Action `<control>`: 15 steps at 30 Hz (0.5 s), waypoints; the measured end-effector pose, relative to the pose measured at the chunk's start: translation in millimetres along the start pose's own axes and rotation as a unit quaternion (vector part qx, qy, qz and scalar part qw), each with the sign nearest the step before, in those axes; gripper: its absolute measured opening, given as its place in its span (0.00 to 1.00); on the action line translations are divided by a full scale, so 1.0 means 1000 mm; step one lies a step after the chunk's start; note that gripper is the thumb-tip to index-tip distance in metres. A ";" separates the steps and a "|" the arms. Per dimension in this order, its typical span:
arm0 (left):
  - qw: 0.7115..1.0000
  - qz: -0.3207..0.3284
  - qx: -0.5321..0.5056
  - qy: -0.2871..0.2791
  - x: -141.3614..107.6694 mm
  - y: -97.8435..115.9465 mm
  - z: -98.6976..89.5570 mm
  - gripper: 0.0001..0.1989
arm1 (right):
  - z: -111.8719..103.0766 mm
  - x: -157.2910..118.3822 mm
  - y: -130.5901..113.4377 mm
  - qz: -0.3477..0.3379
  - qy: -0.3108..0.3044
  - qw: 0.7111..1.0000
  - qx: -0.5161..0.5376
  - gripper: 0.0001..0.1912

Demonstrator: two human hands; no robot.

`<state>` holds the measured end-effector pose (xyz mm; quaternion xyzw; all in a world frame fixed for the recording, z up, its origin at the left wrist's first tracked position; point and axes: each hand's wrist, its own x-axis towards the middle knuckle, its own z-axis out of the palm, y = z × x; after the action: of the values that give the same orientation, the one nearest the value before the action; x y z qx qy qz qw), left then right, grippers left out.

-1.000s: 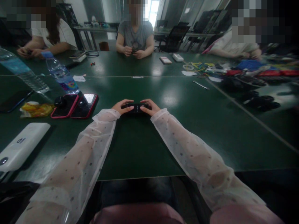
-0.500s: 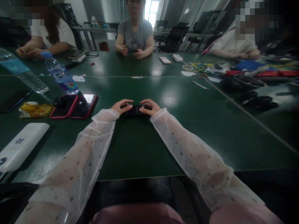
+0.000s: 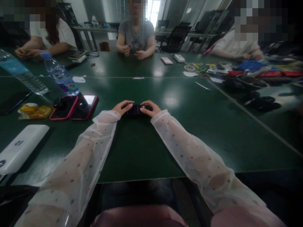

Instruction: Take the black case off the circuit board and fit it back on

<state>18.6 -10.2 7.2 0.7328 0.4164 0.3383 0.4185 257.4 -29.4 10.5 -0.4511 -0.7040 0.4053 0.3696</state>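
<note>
From its near edge, where one white power bank lies at the left, the green table gives room for moving between the two forearms, and at the right this room reaches to a pale seam. The left hand and the right hand are narrow, holding the two ends of one small black device between them, though I cannot tell if it touches the table. Farther left there are two red-edged phones, then two plastic bottles, and three people at the far side.
</note>
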 end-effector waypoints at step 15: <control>0.994 0.022 0.111 0.005 0.001 -0.005 -0.004 0.40 | 0.003 0.001 0.010 0.013 0.068 0.992 -0.104 0.27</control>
<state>14.2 -6.2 5.1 0.7820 0.4374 0.3025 0.3250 258.2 -26.9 0.5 -0.5226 -0.7096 0.3034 0.3624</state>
